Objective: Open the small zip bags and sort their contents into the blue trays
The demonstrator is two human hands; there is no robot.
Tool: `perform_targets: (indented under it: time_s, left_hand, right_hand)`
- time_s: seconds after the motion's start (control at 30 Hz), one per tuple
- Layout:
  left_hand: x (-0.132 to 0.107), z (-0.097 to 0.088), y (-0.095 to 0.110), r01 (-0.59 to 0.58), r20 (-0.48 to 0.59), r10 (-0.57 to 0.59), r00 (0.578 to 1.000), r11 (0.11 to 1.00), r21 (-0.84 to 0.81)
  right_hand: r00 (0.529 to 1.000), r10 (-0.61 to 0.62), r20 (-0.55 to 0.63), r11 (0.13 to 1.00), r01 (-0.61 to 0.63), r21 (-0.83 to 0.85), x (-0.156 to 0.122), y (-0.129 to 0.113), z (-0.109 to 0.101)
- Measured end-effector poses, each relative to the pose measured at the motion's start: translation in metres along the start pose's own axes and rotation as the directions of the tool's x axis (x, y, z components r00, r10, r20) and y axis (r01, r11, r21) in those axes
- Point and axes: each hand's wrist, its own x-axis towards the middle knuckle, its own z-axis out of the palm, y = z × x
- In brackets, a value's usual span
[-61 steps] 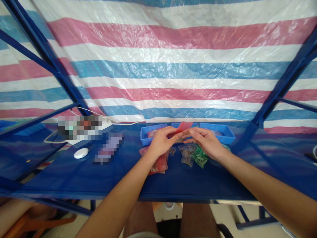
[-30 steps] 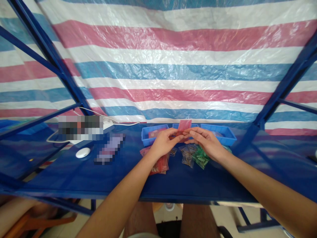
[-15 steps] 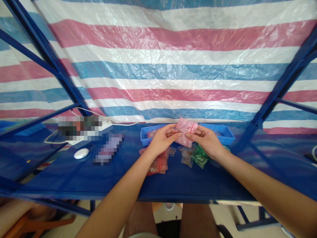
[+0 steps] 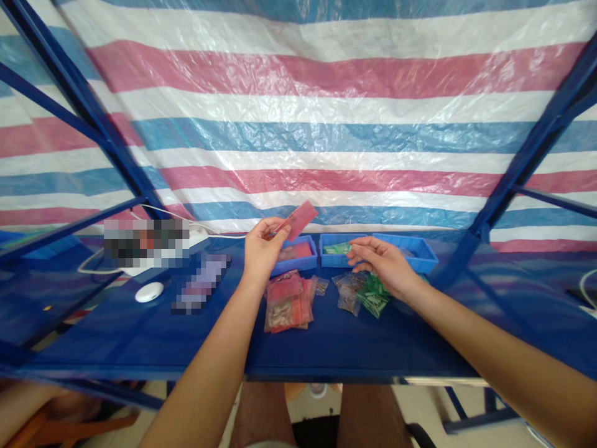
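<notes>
- And the hands parted! The bag (image 4: pixel 302 221), held between both a half-second earlier, had swung left, pinched by the left hand (image 4: pixel 262 249) alone above the left tray (image 4: pixel 298 264).
- That freed the right hand (image 4: pixel 380 261) from it; the two-handed handling looked finished.
- Right fingers curled together by the middle tray (image 4: pixel 330 259); whether they gripped anything, I couldn't tell.
- Thin, translucent red plastic, that bag: flat, oblong, tilted.
- Nearer, red bags (image 4: pixel 285 305) lay in a glossy, overlapping stack, pale contents showing.
- Rightward, wrinkled clear bags (image 4: pixel 347 292) met crumpled green bags (image 4: pixel 374 297).
- Both trays: smooth, blue, rectangular.
</notes>
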Motion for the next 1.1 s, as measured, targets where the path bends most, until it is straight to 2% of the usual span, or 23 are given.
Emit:
perform_targets:
  time_s: [0.1, 0.23, 0.33, 0.43, 0.53, 0.63, 0.7, 0.97, 1.1]
  left_hand:
    - [0.002, -0.007, -0.001, -0.049, 0.018, 0.047, 0.999, 0.995, 0.09]
    - [0.001, -0.003, 0.001, -0.028, 0.014, 0.028, 0.999, 0.998, -0.05]
    - [-0.005, 0.007, 0.004, 0.045, 0.109, -0.027, 0.994, 0.985, -0.167]
    - [-0.016, 0.02, 0.007, 0.173, 0.306, -0.09, 0.948, 0.951, -0.257]
    - [-0.028, 0.031, 0.009, 0.26, 0.482, -0.114, 0.869, 0.933, -0.247]
    - [-0.037, 0.037, 0.009, 0.328, 0.574, -0.148, 0.805, 0.918, -0.223]
    - [-0.04, 0.039, 0.009, 0.355, 0.597, -0.167, 0.784, 0.91, -0.212]
    - [-0.044, 0.043, 0.016, 0.241, 0.582, -0.129, 0.803, 0.963, -0.119]
    - [-0.043, 0.046, 0.016, 0.208, 0.513, -0.098, 0.853, 0.965, -0.161]
  right_hand:
    - [1.0, 0.003, -0.004, 1.0, -0.003, -0.013, 0.0, 0.0, 0.001]
    - [1.0, 0.006, -0.015, 0.999, -0.007, -0.032, -0.001, -0.002, 0.003]
    - [1.0, -0.025, -0.007, 0.999, 0.025, -0.03, -0.003, -0.003, 0.007]
    - [0.994, -0.105, 0.034, 0.994, 0.105, -0.028, -0.005, -0.004, 0.011]
    - [0.981, -0.168, 0.093, 0.985, 0.171, -0.026, -0.007, -0.004, 0.015]
    - [0.983, -0.166, 0.084, 0.984, 0.171, -0.054, -0.006, -0.003, 0.015]
    - [0.985, -0.158, 0.07, 0.985, 0.162, -0.063, -0.006, -0.002, 0.014]
    - [0.976, -0.085, 0.202, 0.981, 0.117, -0.155, -0.008, 0.003, 0.011]
    - [0.973, -0.073, 0.221, 0.96, 0.129, -0.248, -0.011, 0.002, 0.014]
